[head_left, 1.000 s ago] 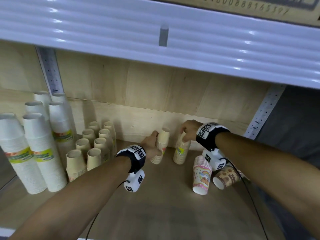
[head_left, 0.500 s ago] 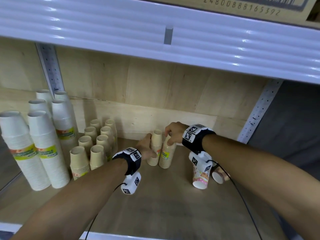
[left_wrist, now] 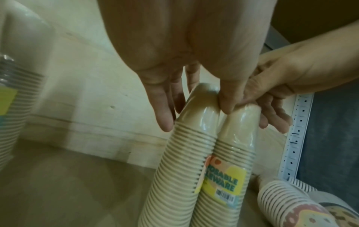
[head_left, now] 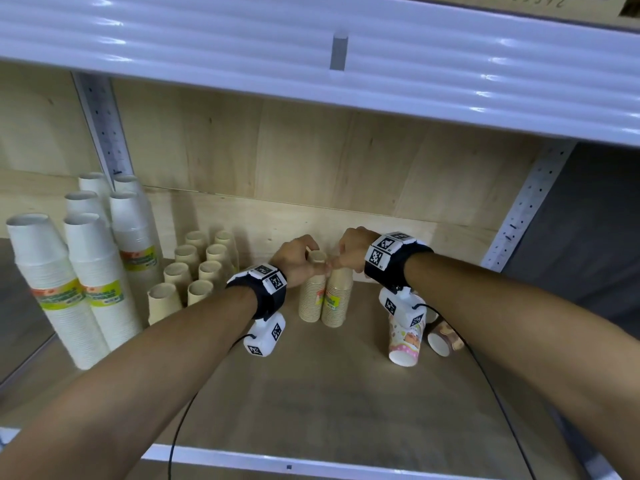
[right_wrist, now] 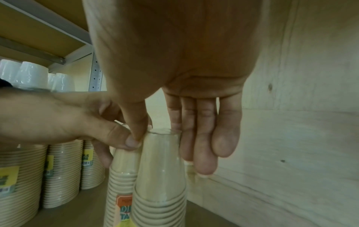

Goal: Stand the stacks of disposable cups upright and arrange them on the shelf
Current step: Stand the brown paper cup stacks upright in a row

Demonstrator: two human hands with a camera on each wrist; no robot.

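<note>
Step in hand: I set two tan stacks upright mid-shelf (head_left: 311,393), touching. Left grip (head_left: 298,259) clasps left stack (head_left: 311,296) top; right grip (head_left: 348,249) clasps right stack (head_left: 337,299) top. Next: release, right toppled printed stacks (head_left: 405,337).

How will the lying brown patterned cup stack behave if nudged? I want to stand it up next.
The brown stack lies on its side on the shelf, so it will probably roll, curving because it tapers. It looks like paper cups, so likely light and easily pushed. It lies close beside the upright pink stack, which a careless push might tip.
</note>
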